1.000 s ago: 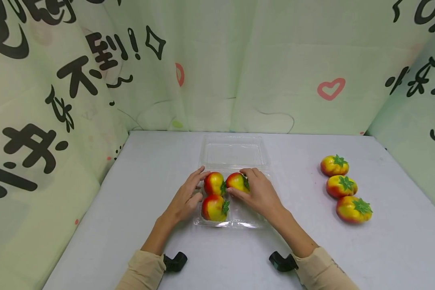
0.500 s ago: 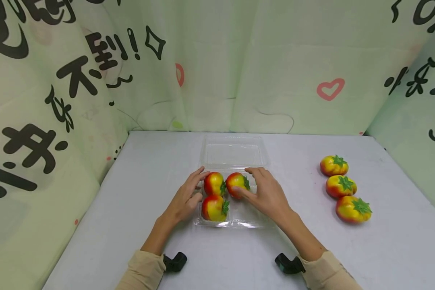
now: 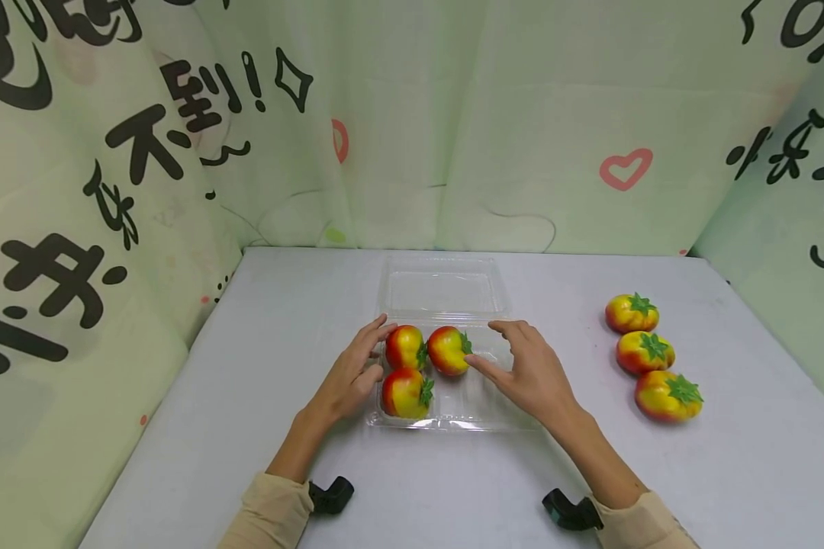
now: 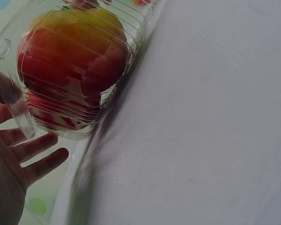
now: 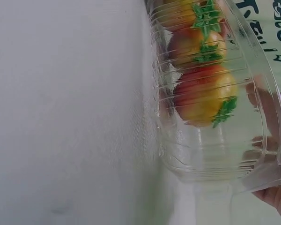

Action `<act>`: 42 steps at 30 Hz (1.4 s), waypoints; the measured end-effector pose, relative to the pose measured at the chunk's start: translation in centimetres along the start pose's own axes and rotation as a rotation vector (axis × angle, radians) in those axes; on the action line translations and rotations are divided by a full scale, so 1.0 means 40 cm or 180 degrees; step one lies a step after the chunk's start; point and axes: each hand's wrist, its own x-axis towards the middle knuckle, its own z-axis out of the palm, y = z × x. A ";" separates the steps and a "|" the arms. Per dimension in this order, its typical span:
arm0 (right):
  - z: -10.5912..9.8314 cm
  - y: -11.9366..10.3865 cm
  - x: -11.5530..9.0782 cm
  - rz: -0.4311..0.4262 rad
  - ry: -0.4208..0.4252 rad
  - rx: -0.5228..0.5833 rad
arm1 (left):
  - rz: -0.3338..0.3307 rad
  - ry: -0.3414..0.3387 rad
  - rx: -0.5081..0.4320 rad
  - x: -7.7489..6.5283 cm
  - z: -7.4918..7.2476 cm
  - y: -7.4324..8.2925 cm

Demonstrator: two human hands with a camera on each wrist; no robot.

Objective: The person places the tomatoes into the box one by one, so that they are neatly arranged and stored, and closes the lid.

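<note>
A clear plastic clamshell box lies on the table with its lid folded back. Three red-and-yellow fruits with green leafy tops sit inside: a rear-left fruit, a front-left fruit and a rear-middle fruit. My left hand stays at the box's left edge; in the left wrist view its fingers are spread and fairly straight. My right hand hovers over the box's right part, thumb and fingers apart, holding nothing. Its thumb tip is near the rear-middle fruit; contact is unclear.
Three similar fruits stand in a row on the right of the table: a far fruit, a middle fruit and a near fruit. A pale green curtain with writing hangs around the white table.
My right hand has let go of the rear-middle fruit and moved right, its thumb and fingers spreading. That fruit stays in the box. My left hand has hardly moved.
</note>
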 end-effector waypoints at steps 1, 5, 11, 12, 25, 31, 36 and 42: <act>-0.002 0.002 -0.001 0.0000 0.0011 0.0004 | 0.0001 0.0000 -0.0001 0.001 0.000 -0.001; -0.007 0.010 -0.008 0.0016 0.0046 -0.0011 | -0.0007 0.0000 -0.0004 0.001 0.001 -0.001; -0.020 0.022 -0.019 0.0087 0.0108 -0.0057 | -0.0016 -0.0013 -0.0006 0.001 0.001 0.000; -0.022 0.024 -0.020 0.0097 0.0121 -0.0059 | -0.0015 -0.0014 -0.0007 0.002 0.001 0.000; -0.046 0.058 -0.036 0.0175 0.0222 -0.0121 | -0.0017 -0.0020 -0.0016 0.001 0.000 0.000; -0.056 0.071 -0.044 0.0257 0.0235 -0.0141 | -0.0024 -0.0015 -0.0028 -0.001 0.000 0.002; -0.066 0.085 -0.052 0.0276 0.0279 -0.0176 | -0.0019 -0.0012 -0.0010 0.000 0.001 0.000; -0.077 0.101 -0.061 0.0262 0.0368 -0.0188 | -0.0016 -0.0008 0.0021 0.000 0.001 0.000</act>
